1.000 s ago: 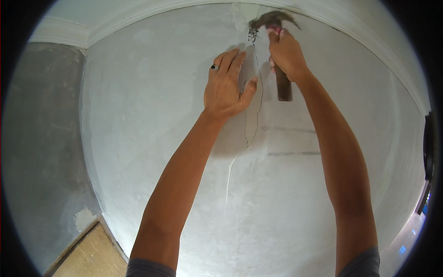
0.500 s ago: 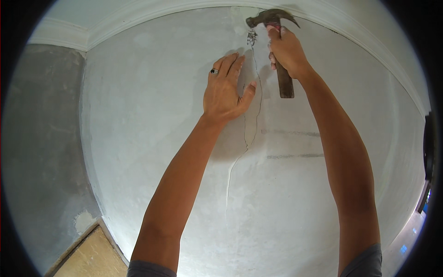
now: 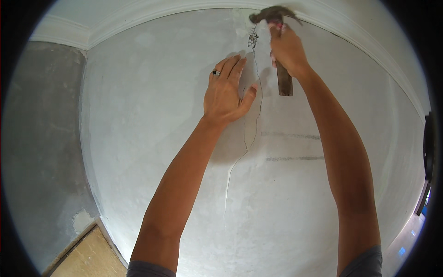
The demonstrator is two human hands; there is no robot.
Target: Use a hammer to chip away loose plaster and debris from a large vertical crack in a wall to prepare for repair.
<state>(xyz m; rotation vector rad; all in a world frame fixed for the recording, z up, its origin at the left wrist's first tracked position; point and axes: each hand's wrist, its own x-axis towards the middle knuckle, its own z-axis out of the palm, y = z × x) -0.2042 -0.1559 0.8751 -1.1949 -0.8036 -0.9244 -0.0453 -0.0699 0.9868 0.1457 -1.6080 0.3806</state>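
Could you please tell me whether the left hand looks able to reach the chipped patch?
Probably yes: the left hand is just below and left of the chipped patch, with nothing visible between them, though the hammer in the right hand has its head close above.

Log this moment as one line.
left hand: open, beside long crack | right hand: grips hammer by handle | hammer head: above chipped patch | grey wall: cracked

Left hand flat, right hand curled
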